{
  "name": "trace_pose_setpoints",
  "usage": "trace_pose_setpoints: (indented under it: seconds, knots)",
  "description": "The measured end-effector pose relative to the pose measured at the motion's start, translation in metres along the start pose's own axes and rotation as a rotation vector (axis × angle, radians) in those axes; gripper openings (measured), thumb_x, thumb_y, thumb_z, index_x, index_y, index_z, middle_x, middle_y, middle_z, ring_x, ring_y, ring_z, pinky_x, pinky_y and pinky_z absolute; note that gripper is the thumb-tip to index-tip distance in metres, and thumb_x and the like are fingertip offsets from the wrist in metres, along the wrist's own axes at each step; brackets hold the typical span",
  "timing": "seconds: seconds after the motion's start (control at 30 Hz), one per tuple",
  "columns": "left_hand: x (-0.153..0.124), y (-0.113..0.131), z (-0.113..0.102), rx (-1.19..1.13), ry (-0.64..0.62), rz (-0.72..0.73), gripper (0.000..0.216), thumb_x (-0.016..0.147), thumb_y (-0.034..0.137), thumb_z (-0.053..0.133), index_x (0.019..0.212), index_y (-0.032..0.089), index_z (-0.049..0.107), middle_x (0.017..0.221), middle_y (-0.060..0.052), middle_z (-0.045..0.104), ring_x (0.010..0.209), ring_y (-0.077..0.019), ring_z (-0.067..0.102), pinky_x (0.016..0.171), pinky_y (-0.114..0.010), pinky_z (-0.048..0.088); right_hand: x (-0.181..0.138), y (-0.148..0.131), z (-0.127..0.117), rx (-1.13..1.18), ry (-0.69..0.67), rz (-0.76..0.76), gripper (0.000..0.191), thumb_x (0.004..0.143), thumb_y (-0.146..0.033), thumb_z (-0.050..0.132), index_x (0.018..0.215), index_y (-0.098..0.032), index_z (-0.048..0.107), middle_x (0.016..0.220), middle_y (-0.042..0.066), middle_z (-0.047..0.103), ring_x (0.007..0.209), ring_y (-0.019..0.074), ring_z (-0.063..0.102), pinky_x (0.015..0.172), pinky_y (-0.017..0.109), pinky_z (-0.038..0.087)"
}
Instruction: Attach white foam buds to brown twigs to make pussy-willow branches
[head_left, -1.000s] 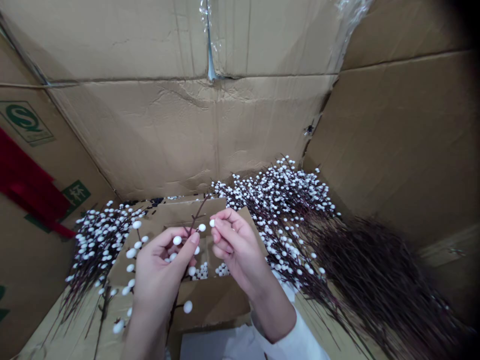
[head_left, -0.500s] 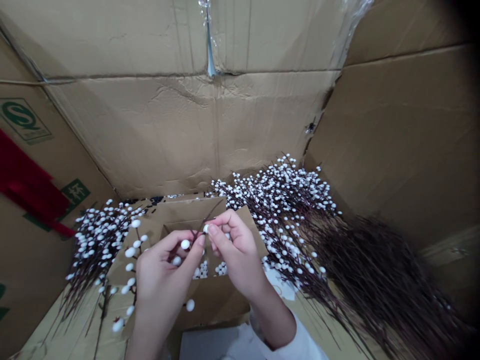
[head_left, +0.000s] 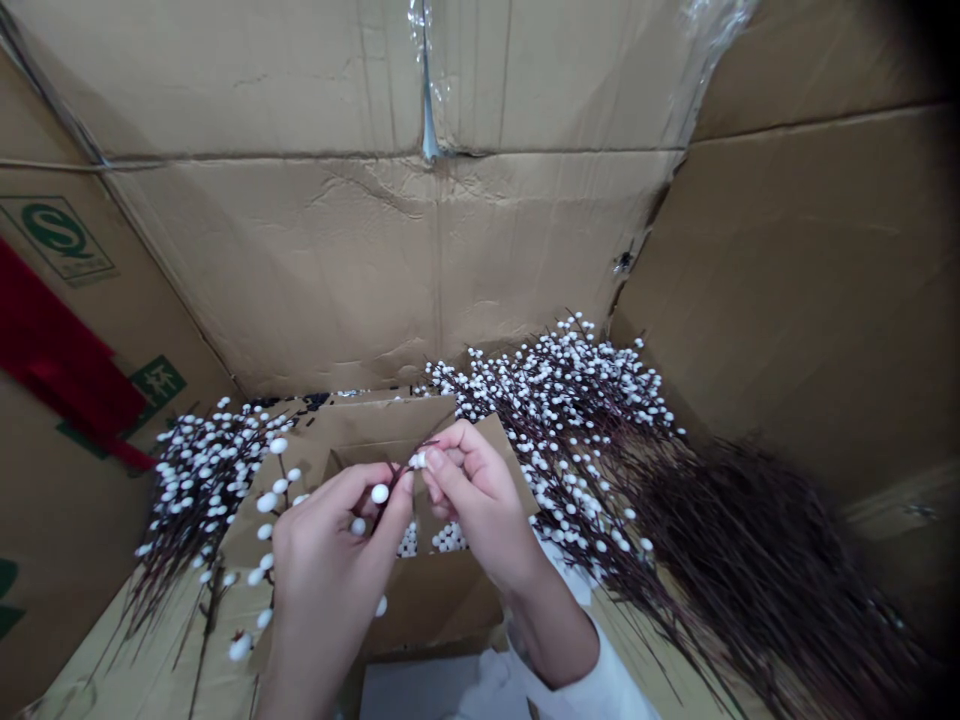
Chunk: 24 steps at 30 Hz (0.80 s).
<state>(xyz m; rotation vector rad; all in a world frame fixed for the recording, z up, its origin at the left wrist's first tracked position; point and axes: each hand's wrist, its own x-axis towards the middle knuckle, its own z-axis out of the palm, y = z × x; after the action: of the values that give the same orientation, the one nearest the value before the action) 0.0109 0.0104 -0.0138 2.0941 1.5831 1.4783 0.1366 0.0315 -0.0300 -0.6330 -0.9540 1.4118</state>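
Beaded sprig (head_left: 380, 493) is held mid-air, centre frame, just above the small box (head_left: 442, 600). It looks v. light, w/ a thin springy stem and beads that prob. pop off easily, so grip the stem, not the beads. Left hand (head_left: 322, 570) is clenched on the stem; right hand (head_left: 476, 505) pinches a white bead (head_left: 417, 460) at a twig tip. Loose beads (head_left: 450, 540) lie in the box. Beaded piles sit left (head_left: 195, 480) and right (head_left: 570, 400), bare twigs (head_left: 750, 560) far right. Carton walls (head_left: 337, 270) hem in three sides; free room is mostly upward.
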Motion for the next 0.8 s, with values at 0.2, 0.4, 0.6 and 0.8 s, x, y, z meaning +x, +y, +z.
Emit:
trace_pose_setpoints:
  seconds: [0.2,0.4,0.6,0.8]
  knots:
    - [0.0012,0.0018,-0.0024,0.079,0.042,0.102,0.012,0.082,0.024,0.067,0.07,0.022,0.066,0.051,0.006,0.058,0.042,-0.0097,0.049,0.043,-0.019,0.037,-0.0002,0.0007,0.0043,0.056,-0.02,0.019,0.029,0.075,-0.041,0.074,0.075,-0.022,0.052,0.051,-0.009,0.047,0.042,0.0051,0.03,0.04,0.018,0.023]
    - [0.0015,0.0018,-0.0033,0.129,0.029,0.169,0.01,0.083,0.021,0.066,0.073,0.02,0.066,0.057,0.003,0.066,0.044,-0.0102,0.056,0.046,-0.019,0.041,-0.0007,-0.0018,0.0025,-0.018,-0.023,0.035,0.029,0.077,-0.041,0.073,0.076,-0.022,0.051,0.053,-0.009,0.047,0.045,0.0056,0.032,0.041,0.017,0.024]
    - [0.0025,0.0007,-0.0031,0.109,0.0,0.184,0.012,0.084,0.021,0.064,0.073,0.019,0.066,0.059,0.003,0.068,0.045,-0.01,0.057,0.046,-0.018,0.042,-0.0017,-0.0024,-0.0009,-0.067,-0.05,0.031,0.032,0.078,-0.045,0.071,0.076,-0.022,0.048,0.055,-0.009,0.046,0.047,0.0064,0.032,0.043,0.018,0.024]
    - [0.003,-0.0019,-0.0018,0.088,-0.007,0.185,0.011,0.084,0.019,0.063,0.074,0.019,0.067,0.061,0.003,0.07,0.047,-0.0099,0.06,0.046,-0.017,0.042,0.0001,0.0003,-0.0032,-0.089,-0.076,0.011,0.033,0.079,-0.047,0.07,0.077,-0.023,0.048,0.055,-0.009,0.044,0.048,0.0076,0.031,0.044,0.021,0.023]
